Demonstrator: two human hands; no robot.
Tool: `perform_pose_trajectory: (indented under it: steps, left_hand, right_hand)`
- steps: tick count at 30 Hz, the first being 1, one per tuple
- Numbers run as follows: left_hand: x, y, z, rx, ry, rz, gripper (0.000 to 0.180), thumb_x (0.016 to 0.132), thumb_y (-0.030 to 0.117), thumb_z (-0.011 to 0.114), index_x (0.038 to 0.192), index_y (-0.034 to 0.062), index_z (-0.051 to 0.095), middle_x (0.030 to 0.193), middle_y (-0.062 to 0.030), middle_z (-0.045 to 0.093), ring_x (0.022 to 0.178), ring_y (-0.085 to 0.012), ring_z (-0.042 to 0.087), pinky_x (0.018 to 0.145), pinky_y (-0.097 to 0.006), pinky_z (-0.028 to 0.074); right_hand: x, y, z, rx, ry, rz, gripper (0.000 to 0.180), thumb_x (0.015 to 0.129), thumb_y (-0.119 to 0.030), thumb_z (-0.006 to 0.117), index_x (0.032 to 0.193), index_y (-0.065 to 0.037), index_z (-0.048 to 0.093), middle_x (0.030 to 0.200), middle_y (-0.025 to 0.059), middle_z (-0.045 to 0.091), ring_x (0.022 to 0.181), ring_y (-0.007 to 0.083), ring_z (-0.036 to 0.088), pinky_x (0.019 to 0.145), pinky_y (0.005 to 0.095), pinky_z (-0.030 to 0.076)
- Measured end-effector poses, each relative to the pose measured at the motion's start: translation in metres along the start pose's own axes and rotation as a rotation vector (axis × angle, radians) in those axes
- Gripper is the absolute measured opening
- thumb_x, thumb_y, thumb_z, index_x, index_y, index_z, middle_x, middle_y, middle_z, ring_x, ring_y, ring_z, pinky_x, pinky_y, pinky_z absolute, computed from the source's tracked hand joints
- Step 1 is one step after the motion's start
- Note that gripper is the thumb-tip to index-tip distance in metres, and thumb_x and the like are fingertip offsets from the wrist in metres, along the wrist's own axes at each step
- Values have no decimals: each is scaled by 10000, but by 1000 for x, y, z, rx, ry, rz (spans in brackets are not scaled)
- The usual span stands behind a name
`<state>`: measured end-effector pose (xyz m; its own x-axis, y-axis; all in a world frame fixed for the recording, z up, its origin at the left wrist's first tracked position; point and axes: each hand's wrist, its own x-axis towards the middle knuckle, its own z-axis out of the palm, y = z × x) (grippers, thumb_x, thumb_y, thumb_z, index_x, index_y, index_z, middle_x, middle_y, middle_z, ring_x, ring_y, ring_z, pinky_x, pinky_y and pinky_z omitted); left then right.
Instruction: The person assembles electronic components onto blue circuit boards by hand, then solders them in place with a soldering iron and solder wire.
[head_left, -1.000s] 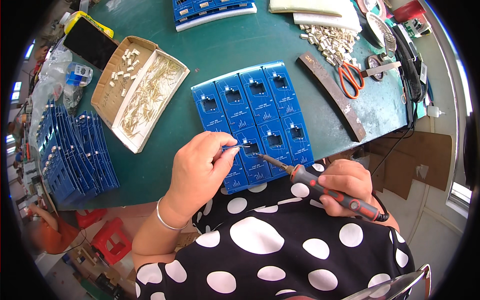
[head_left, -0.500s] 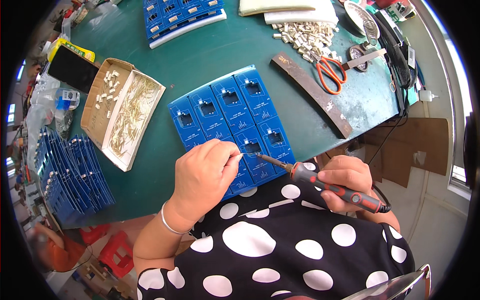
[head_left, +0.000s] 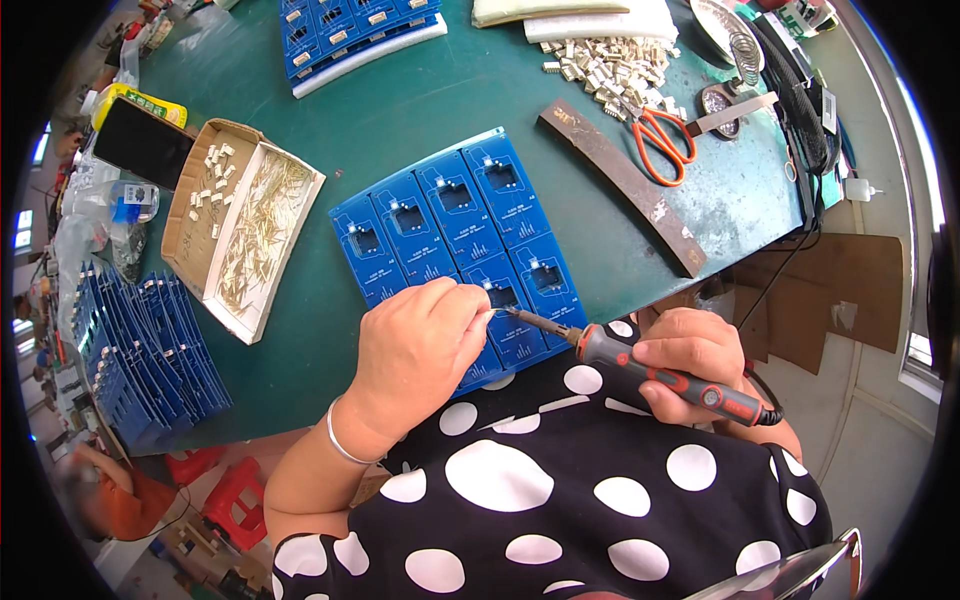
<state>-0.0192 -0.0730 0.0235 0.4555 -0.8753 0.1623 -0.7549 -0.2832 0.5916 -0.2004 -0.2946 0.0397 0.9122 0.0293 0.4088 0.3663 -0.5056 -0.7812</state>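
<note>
A blue circuit board panel (head_left: 522, 208), divided into several units with dark square cut-outs, lies on the table edge in front of me. My right hand (head_left: 692, 355) grips a grey and red soldering iron (head_left: 610, 352) by its handle. The iron's tip meets the panel beside a cut-out in the near row. Over the panel's near left part, my left hand (head_left: 415, 335) pinches a thin, pale wire (head_left: 499, 309) that reaches toward the tip. The pinching fingers mostly hide the wire, and the hand covers some of the board.
On the left, a cardboard box (head_left: 316, 190) holds white connectors and thin metallic pins, beside a phone (head_left: 143, 142) and stacked blue boards (head_left: 150, 345). More boards (head_left: 365, 28) sit far back. To the right are a metal bar (head_left: 620, 185), scissors (head_left: 662, 150) and piled connectors (head_left: 610, 68).
My left fingers have moved slightly right, toward the iron's tip, and the thin wire shows more. The tip has shifted slightly left. Both hands keep their grip.
</note>
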Motion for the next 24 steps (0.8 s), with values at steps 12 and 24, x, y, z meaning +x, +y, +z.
perform_pose_trajectory:
  steps: [12, 24]
  left_hand:
    - [2, -3, -8, 30, 100, -28, 107, 764, 64, 743, 849, 72, 679, 641, -61, 565, 556, -221, 564, 525, -330, 459]
    - [21, 11, 5, -37, 12, 5, 117, 780, 51, 705, 853, 63, 615, 770, -78, 663, 683, -261, 651, 615, -352, 520]
  right_hand:
    - [3, 0, 0, -7, 5, 12, 309, 684, -64, 757, 963, 26, 660, 705, 99, 641, 597, 233, 642, 520, 325, 491]
    - [-19, 3, -29, -66, 85, 61, 301, 684, -83, 725, 951, 36, 655, 697, 127, 636, 563, 257, 617, 515, 333, 492]
